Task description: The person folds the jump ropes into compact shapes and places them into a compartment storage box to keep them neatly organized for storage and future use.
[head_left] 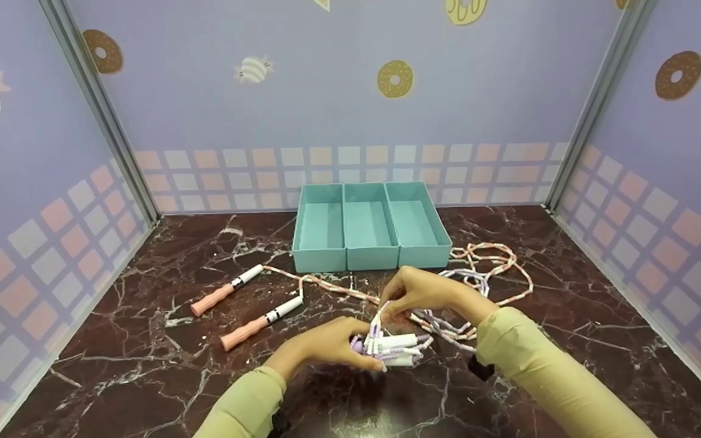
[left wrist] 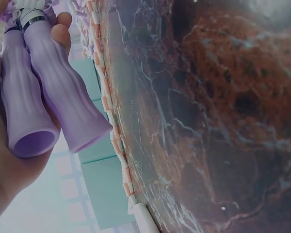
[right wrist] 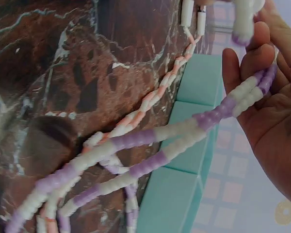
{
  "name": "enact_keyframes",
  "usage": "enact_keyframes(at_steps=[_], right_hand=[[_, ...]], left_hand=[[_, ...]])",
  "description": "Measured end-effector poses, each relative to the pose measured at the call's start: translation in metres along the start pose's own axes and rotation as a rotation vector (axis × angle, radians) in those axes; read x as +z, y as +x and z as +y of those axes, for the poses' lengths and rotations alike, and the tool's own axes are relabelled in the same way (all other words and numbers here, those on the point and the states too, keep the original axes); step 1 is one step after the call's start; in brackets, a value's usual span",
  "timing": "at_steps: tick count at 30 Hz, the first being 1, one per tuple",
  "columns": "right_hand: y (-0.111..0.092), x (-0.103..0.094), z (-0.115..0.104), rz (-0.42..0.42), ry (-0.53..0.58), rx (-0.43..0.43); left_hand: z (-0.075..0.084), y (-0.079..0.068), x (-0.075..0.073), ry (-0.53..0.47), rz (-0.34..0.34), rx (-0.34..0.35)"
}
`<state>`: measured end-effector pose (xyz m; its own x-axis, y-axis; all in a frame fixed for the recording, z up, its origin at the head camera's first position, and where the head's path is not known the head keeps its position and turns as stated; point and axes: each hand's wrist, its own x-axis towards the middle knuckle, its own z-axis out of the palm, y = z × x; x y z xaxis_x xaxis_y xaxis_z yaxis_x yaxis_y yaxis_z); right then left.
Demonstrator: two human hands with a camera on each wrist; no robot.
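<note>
My left hand (head_left: 329, 342) grips both handles of a purple-and-white beaded jump rope (right wrist: 136, 138). Side by side in that palm, the purple handles (left wrist: 63, 87) show their hollow ends in the left wrist view. Strands of the rope lie wrapped about the handles' white tops (head_left: 398, 342). My right hand (head_left: 426, 292), just above and to the right, holds the doubled beaded cord with curled fingers. From there the cord trails down to the tabletop. Some of the wrapped strands are hidden by the left fingers.
A pink-and-white beaded jump rope lies on the dark marbled table (head_left: 143, 365), its two pink handles (head_left: 246, 333) at the left. Its cord (head_left: 332, 286) runs right, beneath the purple one. A teal three-compartment box (head_left: 372, 258) stands behind, before patterned walls.
</note>
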<state>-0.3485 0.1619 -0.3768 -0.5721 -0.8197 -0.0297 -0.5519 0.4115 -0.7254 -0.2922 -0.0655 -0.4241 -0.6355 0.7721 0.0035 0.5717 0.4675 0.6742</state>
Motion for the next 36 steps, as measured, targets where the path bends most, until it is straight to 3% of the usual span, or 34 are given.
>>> enact_keyframes(at_steps=[4,9,14,20,27,31,36], right_hand=[[-0.003,0.005,0.014,0.082,-0.002,-0.028],[-0.006,0.012,0.026,0.164,0.047,-0.035],[-0.009,0.019,0.037,0.253,0.106,-0.038],[-0.008,0.031,0.045,0.384,0.203,-0.117],[-0.005,0.044,0.043,0.510,0.240,0.043],[-0.004,0.052,0.035,0.538,0.237,0.060],[0.000,0.064,0.034,0.632,0.084,-0.023]], left_hand=[[0.004,0.000,0.001,-0.016,0.020,0.011],[0.005,0.000,0.002,-0.017,0.104,0.024],[0.005,0.002,0.002,-0.042,0.227,0.001],[0.005,0.005,0.005,-0.012,0.428,0.002],[0.004,0.008,0.006,0.069,0.597,-0.024],[0.004,0.010,0.006,-0.016,0.636,-0.052],[0.006,0.012,0.004,-0.193,0.687,-0.122]])
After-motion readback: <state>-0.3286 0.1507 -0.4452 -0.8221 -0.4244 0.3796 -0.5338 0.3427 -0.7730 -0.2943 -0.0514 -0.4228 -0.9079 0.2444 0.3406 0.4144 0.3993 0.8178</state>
